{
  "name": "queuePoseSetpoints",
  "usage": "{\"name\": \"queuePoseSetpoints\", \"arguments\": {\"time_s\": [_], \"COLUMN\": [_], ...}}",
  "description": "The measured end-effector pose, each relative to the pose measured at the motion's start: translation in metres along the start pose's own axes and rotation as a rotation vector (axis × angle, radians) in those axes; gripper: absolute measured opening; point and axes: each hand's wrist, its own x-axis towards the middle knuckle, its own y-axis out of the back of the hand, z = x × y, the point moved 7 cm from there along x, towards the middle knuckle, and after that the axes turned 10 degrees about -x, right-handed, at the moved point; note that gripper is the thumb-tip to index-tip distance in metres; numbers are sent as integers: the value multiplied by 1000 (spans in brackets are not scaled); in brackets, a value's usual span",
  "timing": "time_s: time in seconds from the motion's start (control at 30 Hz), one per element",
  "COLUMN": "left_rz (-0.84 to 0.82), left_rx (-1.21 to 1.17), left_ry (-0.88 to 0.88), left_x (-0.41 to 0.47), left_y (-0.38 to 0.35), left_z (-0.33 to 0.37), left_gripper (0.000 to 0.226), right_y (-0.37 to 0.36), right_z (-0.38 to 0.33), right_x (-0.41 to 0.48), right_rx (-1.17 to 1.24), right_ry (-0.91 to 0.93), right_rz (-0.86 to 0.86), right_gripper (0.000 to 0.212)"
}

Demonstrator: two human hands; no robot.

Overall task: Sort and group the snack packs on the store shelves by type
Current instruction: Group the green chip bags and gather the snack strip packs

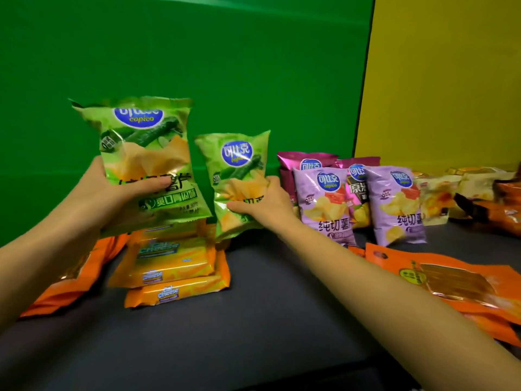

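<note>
My left hand (112, 198) holds a green cucumber-flavour chip bag (146, 153) upright in the air, above a stack of yellow-orange cheese cracker packs (172, 266). My right hand (265, 204) grips a second green chip bag (236, 176) by its lower half, just right of the first. To the right stand two light purple chip bags (324, 204) (394, 204), with two magenta chip bags (304, 162) (358, 187) behind them.
Orange flat pouches lie at the left (70, 277) and at the right front (451, 283). More cream and orange packs (465, 193) crowd the back right. The dark shelf surface (253, 320) meets a green back wall (197, 66) and a yellow wall (451, 80).
</note>
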Motion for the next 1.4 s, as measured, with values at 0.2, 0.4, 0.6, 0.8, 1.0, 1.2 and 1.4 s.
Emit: {"name": "queuePoseSetpoints", "arguments": {"time_s": [0.2, 0.4, 0.6, 0.8, 1.0, 1.2, 1.4], "left_rz": [139, 84, 133, 90, 101, 117, 69], "left_rx": [-15, -38, -17, -60, 141, 196, 205], "left_ry": [-117, -88, 4, 132, 90, 117, 129], "left_x": [-14, -26, -20, -28, -33, -34, -33], "left_y": [-63, -162, -234, -272, -275, -266, -271], "left_z": [9, -18, -71, -123, -122, -125, -129], "left_gripper": [91, 78, 75, 77, 69, 65, 65], "right_y": [95, 194, 223, 202, 196, 190, 193], "right_z": [19, 113, 203, 250, 255, 259, 255], "right_x": [-11, -4, -14, -23, -21, -26, -25], "right_rx": [210, 274, 316, 176, 81, 49, 27], "right_ry": [117, 69, 2, -65, -37, -31, 7], "right_rz": [75, 85, -77, -158, -242, -309, -413], "right_gripper": [81, 95, 55, 92, 93, 87, 100]}}
